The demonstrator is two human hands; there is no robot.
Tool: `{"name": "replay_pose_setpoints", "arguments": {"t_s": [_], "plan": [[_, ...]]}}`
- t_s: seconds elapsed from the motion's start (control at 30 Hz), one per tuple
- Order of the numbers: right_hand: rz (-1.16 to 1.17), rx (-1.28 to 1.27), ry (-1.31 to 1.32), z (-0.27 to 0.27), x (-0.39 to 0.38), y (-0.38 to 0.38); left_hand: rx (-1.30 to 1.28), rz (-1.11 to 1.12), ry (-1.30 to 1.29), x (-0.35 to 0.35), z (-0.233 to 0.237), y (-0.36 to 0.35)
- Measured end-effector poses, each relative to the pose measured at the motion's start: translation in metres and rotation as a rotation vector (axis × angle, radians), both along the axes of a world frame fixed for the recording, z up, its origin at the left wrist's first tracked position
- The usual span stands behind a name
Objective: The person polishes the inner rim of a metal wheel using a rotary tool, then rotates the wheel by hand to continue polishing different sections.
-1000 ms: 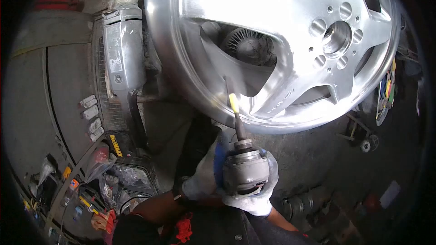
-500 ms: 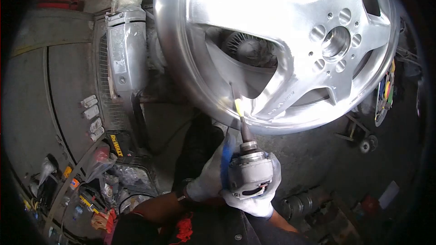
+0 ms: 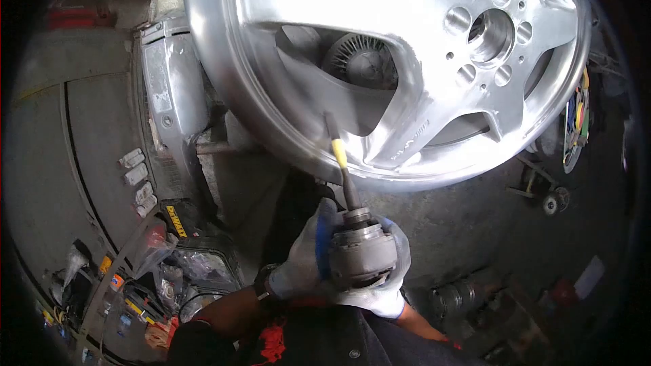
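Note:
Both gloved hands are closed around a die grinder (image 3: 363, 255) that points up and away from me. My left hand (image 3: 303, 257), in a pale glove with blue on it, grips its left side. Wrapped round the right side and underneath is my right hand (image 3: 388, 296). The grinder's long nose carries a yellow band, and its thin tip lies over the lower-left spoke opening of a large bare-metal alloy wheel (image 3: 407, 88), close to the inside of the rim. Fine lettering marks the spoke just right of the tip.
Left of the wheel stands a grey dusty machine housing (image 3: 173, 81). A DEWALT case (image 3: 175, 221) and a clutter of bags and tools lie at lower left, near several small white blocks (image 3: 135, 175). Coloured discs (image 3: 576, 122) hang at right.
The grinder and both hands have shifted slightly left, and the tip sits a little higher in view. The wheel also appears further left and up.

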State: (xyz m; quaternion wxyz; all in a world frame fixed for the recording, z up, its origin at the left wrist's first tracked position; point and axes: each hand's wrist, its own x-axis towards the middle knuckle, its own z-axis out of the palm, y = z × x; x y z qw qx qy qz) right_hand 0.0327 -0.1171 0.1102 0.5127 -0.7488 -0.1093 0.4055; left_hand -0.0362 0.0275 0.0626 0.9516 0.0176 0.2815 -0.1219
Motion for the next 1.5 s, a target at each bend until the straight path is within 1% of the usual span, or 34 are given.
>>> {"name": "replay_pose_setpoints", "arguments": {"t_s": [0.03,0.07,0.1,0.13,0.17,0.23,0.27,0.3,0.33,0.37,0.4,0.43,0.47,0.53,0.57,0.63,0.67,0.7,0.77,0.8,0.83,0.9,0.93,1.0,1.03,1.1,1.13,1.23,1.3,1.37,1.4,1.43,1.47,1.5], "plan": [[0.005,-0.005,0.002,-0.001,-0.001,0.0,0.032,-0.024,0.016,-0.002,-0.006,-0.008],[-0.075,0.061,-0.079,-0.003,-0.003,0.003,0.144,-0.081,-0.015,-0.002,-0.01,-0.013],[-0.155,0.129,-0.16,-0.004,-0.005,0.006,0.143,-0.075,-0.014,-0.003,-0.014,-0.021],[-0.103,0.087,-0.301,-0.011,-0.01,0.001,0.111,-0.048,0.007,-0.006,-0.021,-0.03],[-0.096,0.088,-0.302,-0.008,-0.009,-0.001,0.08,-0.02,0.027,-0.009,-0.027,-0.037],[-0.182,0.004,-0.087,0.0,-0.005,-0.006,0.107,-0.006,0.002,-0.017,-0.038,-0.049],[-0.034,0.041,-0.227,-0.005,-0.001,-0.007,0.15,-0.023,0.059,-0.022,-0.046,-0.06],[-0.029,0.041,-0.227,-0.007,-0.003,-0.007,0.193,-0.039,0.116,-0.02,-0.046,-0.065],[-0.084,0.039,-0.248,-0.009,-0.008,-0.004,0.198,-0.043,0.202,-0.018,-0.046,-0.068],[-0.139,0.039,-0.269,-0.011,-0.011,-0.003,0.199,-0.037,0.204,-0.019,-0.046,-0.064],[-0.134,0.043,-0.268,-0.013,-0.013,-0.005,0.167,-0.025,0.092,-0.015,-0.039,-0.051],[-0.17,0.024,-0.178,-0.013,-0.017,-0.008,0.134,-0.014,-0.019,-0.013,-0.036,-0.043],[-0.207,0.004,-0.088,-0.015,-0.02,-0.011,0.134,-0.009,-0.016,-0.015,-0.038,-0.041],[-0.218,0.008,-0.082,-0.02,-0.023,-0.015,0.204,-0.114,0.012,-0.018,-0.046,-0.041],[-0.233,0.012,-0.08,-0.022,-0.023,-0.016,0.203,-0.112,0.009,-0.024,-0.056,-0.054],[-0.238,-0.008,-0.034,-0.017,-0.023,-0.015,0.483,-0.054,0.02,-0.045,-0.082,-0.093],[-0.245,-0.022,0.016,-0.016,-0.023,-0.014,0.48,-0.052,0.02,-0.049,-0.089,-0.097],[-0.243,-0.023,0.016,-0.027,-0.033,-0.022,0.525,-0.073,0.013,-0.053,-0.094,-0.098],[-0.351,0.075,-0.254,-0.057,-0.061,-0.046,0.571,-0.091,0.009,-0.057,-0.095,-0.094],[-0.181,-0.126,0.002,-0.037,-0.041,-0.039,0.523,-0.098,0.044,-0.055,-0.093,-0.09],[-0.179,-0.125,0.002,-0.039,-0.039,-0.036,0.475,-0.106,0.077,-0.054,-0.092,-0.087],[-0.181,-0.042,-0.207,-0.041,-0.038,-0.032,0.495,-0.107,0.061,-0.054,-0.093,-0.086],[-0.181,-0.045,-0.209,-0.042,-0.039,-0.036,0.536,-0.108,0.034,-0.055,-0.094,-0.087],[-0.053,-0.085,-0.193,-0.045,-0.04,-0.045,0.628,-0.103,-0.018,-0.058,-0.103,-0.093],[-0.052,-0.086,-0.192,-0.045,-0.041,-0.043,0.681,-0.1,-0.042,-0.06,-0.108,-0.097],[-0.188,-0.066,-0.197,-0.045,-0.042,-0.035,0.769,-0.099,-0.083,-0.062,-0.115,-0.102],[-0.188,-0.066,-0.197,-0.047,-0.045,-0.039,0.801,-0.1,-0.095,-0.064,-0.116,-0.105],[-0.255,-0.029,-0.216,-0.05,-0.049,-0.046,0.79,-0.094,-0.104,-0.065,-0.119,-0.113],[-0.221,-0.048,-0.09,-0.036,-0.041,-0.034,0.789,-0.12,-0.113,-0.067,-0.119,-0.11],[-0.177,-0.088,-0.021,-0.035,-0.04,-0.038,0.793,-0.146,-0.118,-0.068,-0.113,-0.105],[-0.133,-0.126,0.046,-0.034,-0.04,-0.039,0.722,-0.181,-0.022,-0.06,-0.095,-0.091],[-0.135,-0.124,0.048,-0.033,-0.04,-0.032,0.649,-0.213,0.072,-0.052,-0.081,-0.079],[-0.197,-0.016,0.007,-0.03,-0.039,-0.022,0.651,-0.217,0.072,-0.048,-0.075,-0.072],[-0.26,0.091,-0.035,-0.028,-0.038,-0.016,0.545,-0.154,0.059,-0.045,-0.071,-0.066]]}}
